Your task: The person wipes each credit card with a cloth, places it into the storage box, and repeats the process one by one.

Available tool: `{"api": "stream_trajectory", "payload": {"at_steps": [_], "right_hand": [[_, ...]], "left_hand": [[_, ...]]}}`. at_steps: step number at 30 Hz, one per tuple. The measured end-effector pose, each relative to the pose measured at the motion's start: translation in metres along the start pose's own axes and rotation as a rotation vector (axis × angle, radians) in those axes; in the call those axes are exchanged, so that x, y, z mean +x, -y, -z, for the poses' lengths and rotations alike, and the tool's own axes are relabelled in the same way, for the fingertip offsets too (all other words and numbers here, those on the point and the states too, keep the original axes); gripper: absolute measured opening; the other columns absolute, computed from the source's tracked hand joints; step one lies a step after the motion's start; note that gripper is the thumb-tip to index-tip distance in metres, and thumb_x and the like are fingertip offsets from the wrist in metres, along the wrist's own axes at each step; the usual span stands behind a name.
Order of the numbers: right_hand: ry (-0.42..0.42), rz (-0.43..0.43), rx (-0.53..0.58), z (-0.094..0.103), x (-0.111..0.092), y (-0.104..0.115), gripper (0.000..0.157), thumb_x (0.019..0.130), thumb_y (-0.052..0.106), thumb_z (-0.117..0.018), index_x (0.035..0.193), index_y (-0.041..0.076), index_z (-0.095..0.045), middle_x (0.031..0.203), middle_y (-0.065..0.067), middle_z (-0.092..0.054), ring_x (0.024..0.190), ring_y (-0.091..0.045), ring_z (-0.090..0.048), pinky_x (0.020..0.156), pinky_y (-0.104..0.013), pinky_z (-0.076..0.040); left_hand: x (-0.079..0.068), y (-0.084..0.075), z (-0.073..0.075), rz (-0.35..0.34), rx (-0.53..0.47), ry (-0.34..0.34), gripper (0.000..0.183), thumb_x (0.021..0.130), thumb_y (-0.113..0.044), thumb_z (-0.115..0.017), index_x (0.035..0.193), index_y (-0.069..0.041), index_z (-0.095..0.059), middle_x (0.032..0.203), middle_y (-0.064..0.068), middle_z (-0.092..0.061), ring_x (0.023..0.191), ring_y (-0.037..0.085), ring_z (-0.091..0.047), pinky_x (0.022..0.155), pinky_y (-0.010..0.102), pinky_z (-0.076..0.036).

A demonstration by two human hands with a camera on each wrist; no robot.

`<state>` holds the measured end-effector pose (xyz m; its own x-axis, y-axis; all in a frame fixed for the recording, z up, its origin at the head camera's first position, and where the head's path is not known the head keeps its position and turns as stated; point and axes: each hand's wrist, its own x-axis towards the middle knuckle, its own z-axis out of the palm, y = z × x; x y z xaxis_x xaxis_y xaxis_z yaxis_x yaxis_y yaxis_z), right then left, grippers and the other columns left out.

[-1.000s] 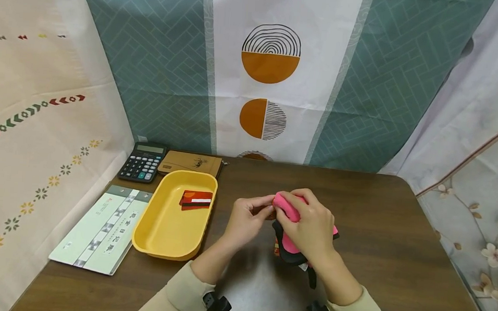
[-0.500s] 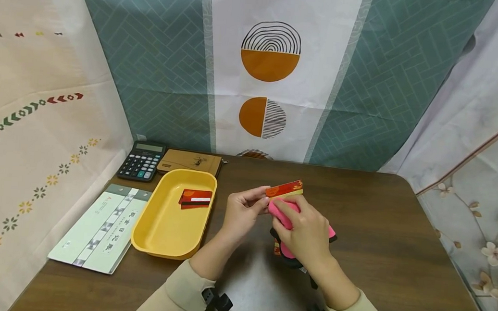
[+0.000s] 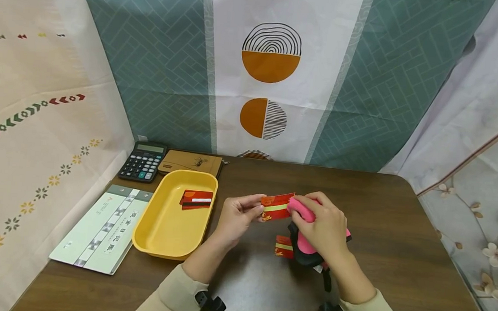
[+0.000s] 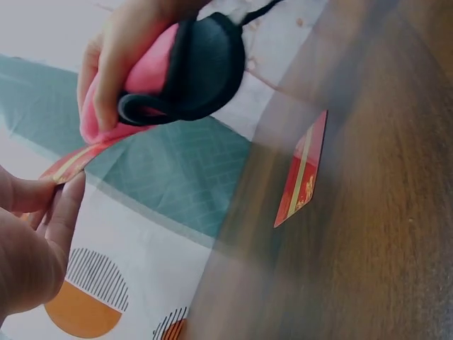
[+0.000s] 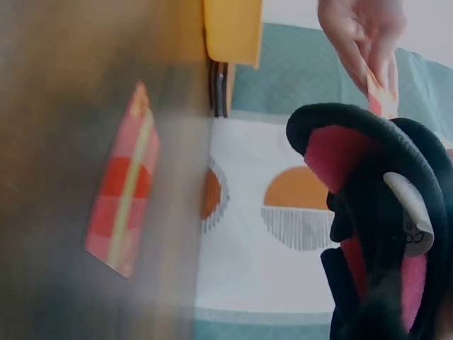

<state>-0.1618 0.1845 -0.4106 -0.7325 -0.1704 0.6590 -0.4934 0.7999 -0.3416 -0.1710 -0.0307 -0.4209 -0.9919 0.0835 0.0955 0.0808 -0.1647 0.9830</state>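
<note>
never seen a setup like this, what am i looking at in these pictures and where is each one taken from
There's no machine here, just a person working with two bare hands. The head pictures come from a camera worn on the head, looking forward and down. The other two come from cameras worn on each wrist, so the scene looks tipped sideways.

The left hand pinches a thin red card with a yellow stripe. The right hand holds a soft pink-and-black fabric item at the card's other end.

On the brown wooden table lie a similar striped red card, a yellow oblong tray holding red cards, a black calculator, a brown-covered notebook and a pale green booklet.
</note>
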Motion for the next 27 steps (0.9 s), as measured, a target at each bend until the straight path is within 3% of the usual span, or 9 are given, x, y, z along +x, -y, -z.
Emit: {"api": "stream_trajectory", "payload": {"at_steps": [4, 11, 17, 19, 23, 27], "right_hand": [[-0.039, -0.005, -0.008, 0.0, 0.005, 0.006, 0.032, 0.074, 0.02, -0.088, 0.104, 0.011, -0.08, 0.097, -0.006, -0.068, 0.065, -0.023, -0.064, 0.05, -0.036, -0.051], [-0.037, 0.104, 0.054, -0.01, 0.005, 0.028, 0.031, 0.077, 0.021, -0.086, 0.105, 0.01, -0.08, 0.097, -0.005, -0.067, 0.065, -0.018, -0.064, 0.049, -0.032, -0.051], [-0.083, 0.032, 0.008, -0.008, 0.005, 0.019, 0.033, 0.072, 0.017, -0.089, 0.103, 0.01, -0.08, 0.096, -0.006, -0.067, 0.063, -0.022, -0.063, 0.049, -0.034, -0.052], [-0.081, 0.058, 0.001, -0.009, 0.003, 0.02, 0.034, 0.072, 0.017, -0.089, 0.104, 0.009, -0.08, 0.097, -0.007, -0.067, 0.065, -0.022, -0.064, 0.049, -0.035, -0.053], [-0.04, 0.194, 0.028, -0.016, -0.005, 0.032, 0.033, 0.075, 0.018, -0.085, 0.107, 0.011, -0.08, 0.099, -0.006, -0.068, 0.07, -0.02, -0.066, 0.05, -0.034, -0.055], [-0.054, 0.186, 0.051, -0.018, -0.011, 0.032, 0.033, 0.073, 0.017, -0.085, 0.105, 0.012, -0.08, 0.099, -0.005, -0.069, 0.07, -0.019, -0.066, 0.049, -0.033, -0.054]], "left_hand": [[-0.003, 0.001, -0.003, -0.005, 0.042, 0.035, 0.028, 0.088, 0.011, -0.07, 0.116, 0.009, -0.072, 0.096, 0.022, -0.073, 0.075, 0.013, -0.068, 0.067, 0.027, -0.062], [-0.004, 0.004, -0.01, -0.036, 0.031, 0.129, 0.028, 0.093, 0.011, -0.065, 0.121, 0.012, -0.068, 0.105, 0.028, -0.072, 0.079, 0.009, -0.07, 0.074, 0.03, -0.063], [-0.004, -0.001, -0.005, -0.044, 0.049, 0.032, 0.027, 0.089, 0.011, -0.07, 0.115, 0.009, -0.072, 0.097, 0.025, -0.073, 0.076, 0.011, -0.069, 0.069, 0.028, -0.062], [-0.003, -0.001, -0.005, -0.046, 0.027, 0.03, 0.027, 0.089, 0.011, -0.069, 0.116, 0.011, -0.07, 0.098, 0.025, -0.073, 0.076, 0.011, -0.069, 0.069, 0.029, -0.063], [-0.001, -0.001, -0.006, -0.03, -0.031, 0.038, 0.028, 0.091, 0.012, -0.066, 0.119, 0.013, -0.068, 0.1, 0.025, -0.073, 0.078, 0.008, -0.071, 0.072, 0.029, -0.062], [-0.001, -0.003, -0.003, -0.019, -0.025, 0.015, 0.028, 0.09, 0.013, -0.067, 0.118, 0.011, -0.069, 0.098, 0.022, -0.074, 0.079, 0.009, -0.07, 0.072, 0.028, -0.062]]}}
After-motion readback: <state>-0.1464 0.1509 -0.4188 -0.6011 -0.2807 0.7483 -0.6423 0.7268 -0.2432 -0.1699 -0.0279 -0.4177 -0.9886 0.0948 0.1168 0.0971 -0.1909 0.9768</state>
